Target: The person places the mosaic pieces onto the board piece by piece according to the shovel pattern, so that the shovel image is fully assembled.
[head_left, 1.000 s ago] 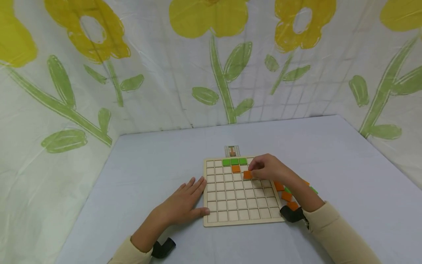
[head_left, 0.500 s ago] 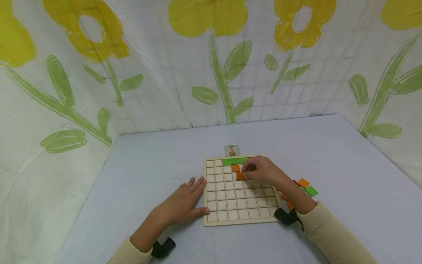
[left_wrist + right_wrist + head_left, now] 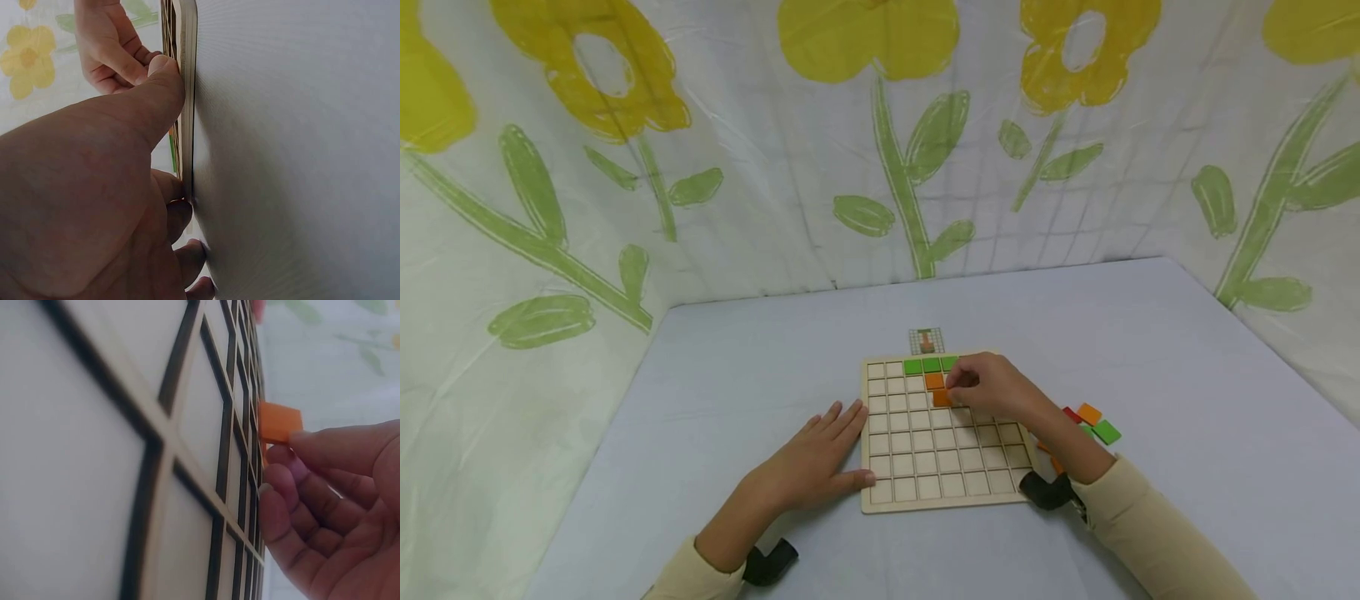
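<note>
A wooden grid board (image 3: 925, 505) lies on the table with square recesses. Three green tiles (image 3: 931, 365) sit in its back row, and an orange tile (image 3: 933, 381) lies in the row just in front of them. My right hand (image 3: 988, 387) pinches another orange tile (image 3: 280, 422) between thumb and fingers. In the right wrist view that tile is tilted, one edge right at the board's surface. My left hand (image 3: 812, 462) rests at the board's left edge, fingers spread, with the thumb (image 3: 164, 72) on the rim.
Behind the board lies a small pattern card (image 3: 927, 341) with a printed grid. Several loose tiles (image 3: 1089, 413), orange, green and red, lie on the table to the right, partly hidden by the right forearm. A flower-printed cloth (image 3: 760, 167) hangs behind the table (image 3: 760, 350).
My right hand has moved left with the orange tile, from the right of the column to just in front of the placed orange tile. The left hand has stayed in place.
</note>
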The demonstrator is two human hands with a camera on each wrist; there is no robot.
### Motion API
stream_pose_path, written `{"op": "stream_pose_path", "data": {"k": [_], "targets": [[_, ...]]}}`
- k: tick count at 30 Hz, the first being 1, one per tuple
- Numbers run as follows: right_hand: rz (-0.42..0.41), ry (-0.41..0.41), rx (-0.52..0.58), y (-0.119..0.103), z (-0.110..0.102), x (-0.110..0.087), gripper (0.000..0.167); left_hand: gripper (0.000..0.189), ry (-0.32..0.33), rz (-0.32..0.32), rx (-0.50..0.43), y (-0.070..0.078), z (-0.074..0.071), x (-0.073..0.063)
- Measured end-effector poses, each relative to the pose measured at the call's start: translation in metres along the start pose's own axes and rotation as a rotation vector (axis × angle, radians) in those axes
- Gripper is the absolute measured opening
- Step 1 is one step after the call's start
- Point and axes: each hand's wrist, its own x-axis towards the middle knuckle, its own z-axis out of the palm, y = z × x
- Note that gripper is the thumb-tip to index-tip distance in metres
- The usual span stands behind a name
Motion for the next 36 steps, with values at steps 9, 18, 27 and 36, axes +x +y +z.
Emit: {"op": "stream_pose_path", "data": {"k": [9,18,27,36], "targets": [[-0.013,0.004,0.008,-0.0014,0.0006,0.0005,0.003,0.091,0.000,-0.002,-0.006,0.0003,-0.0009,0.0002],[-0.036,0.003,0.002,-0.0023,0.0018,0.0008,0.005,0.091,0.001,0.014,-0.016,0.0001,-0.0018,-0.0001],[-0.045,0.004,-0.008,-0.0025,0.0021,0.0013,0.003,0.091,0.009,0.020,-0.032,0.0004,-0.0020,0.0002],[-0.064,-0.005,-0.019,-0.0021,0.0023,0.0002,0.004,0.092,0.012,0.023,-0.037,0.0010,-0.0023,-0.0002]]}}
